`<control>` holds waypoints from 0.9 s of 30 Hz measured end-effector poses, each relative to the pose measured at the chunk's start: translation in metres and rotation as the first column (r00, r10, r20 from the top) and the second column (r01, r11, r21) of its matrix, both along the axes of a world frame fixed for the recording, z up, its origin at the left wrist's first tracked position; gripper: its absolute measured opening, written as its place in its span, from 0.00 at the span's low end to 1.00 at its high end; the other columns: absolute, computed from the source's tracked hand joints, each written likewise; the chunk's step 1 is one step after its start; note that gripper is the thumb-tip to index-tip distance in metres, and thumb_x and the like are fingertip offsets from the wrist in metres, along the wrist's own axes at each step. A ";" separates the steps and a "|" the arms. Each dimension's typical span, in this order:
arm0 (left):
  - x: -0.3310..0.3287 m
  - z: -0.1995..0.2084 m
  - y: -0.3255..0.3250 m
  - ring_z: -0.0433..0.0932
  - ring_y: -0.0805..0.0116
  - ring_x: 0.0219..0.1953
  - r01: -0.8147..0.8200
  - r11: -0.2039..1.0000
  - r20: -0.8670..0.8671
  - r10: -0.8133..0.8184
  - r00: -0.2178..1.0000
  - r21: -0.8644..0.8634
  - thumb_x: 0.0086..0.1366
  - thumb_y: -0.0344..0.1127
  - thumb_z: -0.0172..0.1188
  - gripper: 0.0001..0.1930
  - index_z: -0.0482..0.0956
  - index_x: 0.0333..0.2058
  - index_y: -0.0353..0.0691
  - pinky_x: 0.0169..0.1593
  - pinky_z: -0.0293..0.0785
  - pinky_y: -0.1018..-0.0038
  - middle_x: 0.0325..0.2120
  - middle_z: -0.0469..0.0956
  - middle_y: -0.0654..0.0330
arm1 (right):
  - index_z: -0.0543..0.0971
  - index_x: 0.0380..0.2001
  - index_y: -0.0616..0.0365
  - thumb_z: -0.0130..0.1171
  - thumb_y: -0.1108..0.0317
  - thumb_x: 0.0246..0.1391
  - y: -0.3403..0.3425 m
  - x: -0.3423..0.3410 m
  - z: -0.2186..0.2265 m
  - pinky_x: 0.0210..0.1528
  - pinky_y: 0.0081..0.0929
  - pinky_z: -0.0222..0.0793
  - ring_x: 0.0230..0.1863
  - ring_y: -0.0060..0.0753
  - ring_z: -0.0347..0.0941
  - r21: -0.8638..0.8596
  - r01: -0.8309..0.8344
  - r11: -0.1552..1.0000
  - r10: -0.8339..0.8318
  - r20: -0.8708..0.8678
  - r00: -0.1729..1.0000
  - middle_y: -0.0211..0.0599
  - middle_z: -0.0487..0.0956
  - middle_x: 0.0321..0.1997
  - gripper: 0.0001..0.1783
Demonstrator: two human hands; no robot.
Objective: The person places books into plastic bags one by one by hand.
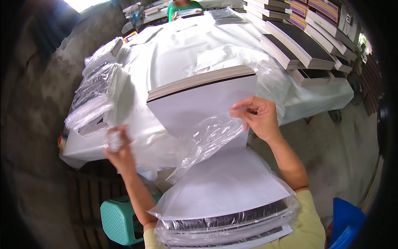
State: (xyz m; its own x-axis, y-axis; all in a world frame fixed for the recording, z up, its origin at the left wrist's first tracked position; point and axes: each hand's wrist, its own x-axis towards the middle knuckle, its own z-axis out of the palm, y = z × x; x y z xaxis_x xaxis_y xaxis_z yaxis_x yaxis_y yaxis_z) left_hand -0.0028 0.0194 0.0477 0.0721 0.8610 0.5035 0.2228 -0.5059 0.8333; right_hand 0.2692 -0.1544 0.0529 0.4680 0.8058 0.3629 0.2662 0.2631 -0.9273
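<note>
My right hand (260, 118) pinches the upper edge of a clear plastic bag (219, 133) between thumb and fingers. The bag's loose flap rises from a white flat sheet (224, 182) on top of the wrapped stack (232, 226) against my body. My left hand (118, 147), smeared by motion, is raised by the table's near left edge. Its fingers curl round something small and whitish that I cannot make out. Beyond my hands, a thick stack of boards (203, 83) with a white face toward me leans at the table's near edge.
Plastic-wrapped packs (97, 91) are piled along the left side of the white-covered table (161, 45). Black-topped board stacks (300, 43) stand at the right. A green stool (118, 222) is at my lower left. A person in green (184, 9) sits across the table, near a fan (136, 15).
</note>
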 end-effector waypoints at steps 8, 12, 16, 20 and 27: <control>0.111 0.006 -0.076 0.71 0.74 0.40 0.770 0.457 0.208 -0.783 0.586 -0.446 0.50 0.27 0.61 0.11 0.74 0.34 0.35 0.42 0.67 0.78 0.38 0.74 0.58 | 0.74 0.18 0.62 0.59 0.68 0.46 0.003 -0.021 0.004 0.24 0.12 0.58 0.22 0.15 0.65 -0.012 -0.061 0.998 0.062 0.092 0.994 0.29 0.74 0.23 0.09; 0.107 -0.007 -0.073 0.70 0.77 0.31 0.812 0.505 0.307 -0.754 0.580 -0.293 0.55 0.31 0.58 0.06 0.74 0.29 0.35 0.35 0.66 0.81 0.28 0.73 0.63 | 0.75 0.21 0.60 0.55 0.62 0.50 0.007 -0.008 -0.020 0.28 0.12 0.55 0.25 0.15 0.61 0.169 -0.501 0.849 0.528 -0.320 0.786 0.27 0.71 0.26 0.12; 0.110 -0.004 -0.079 0.68 0.80 0.23 0.864 0.255 0.675 -0.543 0.500 -0.435 0.56 0.32 0.57 0.05 0.72 0.30 0.37 0.27 0.65 0.83 0.21 0.70 0.67 | 0.74 0.21 0.57 0.52 0.60 0.52 0.007 -0.016 -0.022 0.28 0.14 0.61 0.24 0.15 0.62 0.218 -0.396 0.892 0.436 -0.648 0.624 0.25 0.67 0.22 0.12; 0.074 -0.026 -0.064 0.68 0.80 0.22 0.899 -0.053 0.545 -0.810 0.216 -0.434 0.53 0.35 0.60 0.11 0.71 0.34 0.39 0.27 0.64 0.82 0.22 0.70 0.67 | 0.69 0.23 0.54 0.46 0.57 0.55 -0.003 0.006 -0.009 0.19 0.17 0.66 0.10 0.14 0.59 0.154 -0.232 0.961 0.244 -0.864 0.440 0.24 0.64 0.19 0.14; 0.011 -0.040 -0.021 0.76 0.64 0.27 0.918 0.176 0.206 -0.943 0.261 -0.356 0.51 0.49 0.59 0.20 0.76 0.30 0.34 0.34 0.69 0.76 0.32 0.76 0.49 | 0.69 0.26 0.52 0.45 0.49 0.54 -0.046 0.071 -0.009 0.04 0.09 0.42 0.04 0.10 0.44 0.451 -0.269 0.851 0.521 -0.785 0.334 0.17 0.55 0.08 0.17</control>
